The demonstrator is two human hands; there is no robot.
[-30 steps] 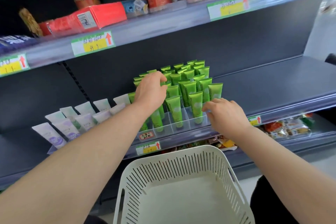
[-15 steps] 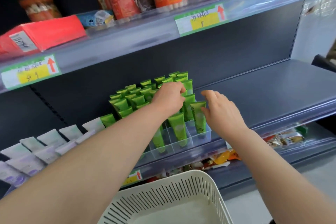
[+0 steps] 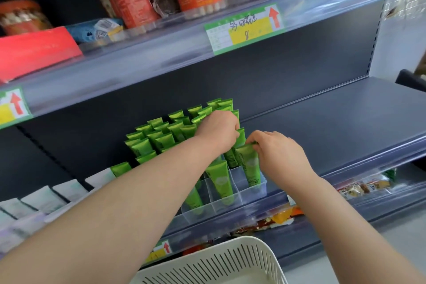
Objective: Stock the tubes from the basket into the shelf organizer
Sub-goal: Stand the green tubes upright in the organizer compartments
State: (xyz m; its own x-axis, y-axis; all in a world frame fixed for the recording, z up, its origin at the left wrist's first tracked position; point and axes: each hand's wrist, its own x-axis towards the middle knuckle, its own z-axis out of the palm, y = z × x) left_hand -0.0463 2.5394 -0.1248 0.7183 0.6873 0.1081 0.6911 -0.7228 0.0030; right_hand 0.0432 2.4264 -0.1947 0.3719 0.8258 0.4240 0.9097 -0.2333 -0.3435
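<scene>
my right hand (image 3: 276,150) pinches a green tube (image 3: 250,163) at the organizer (image 3: 253,189)'s front right corner; left hand (image 3: 216,129) among tubes, grip unclear. next, probably: seat it upright.

Rows of my green tubes (image 3: 140,148) stand cap-down in the clear shelf organizer (image 3: 244,194), above my white slotted basket (image 3: 230,260).
</scene>
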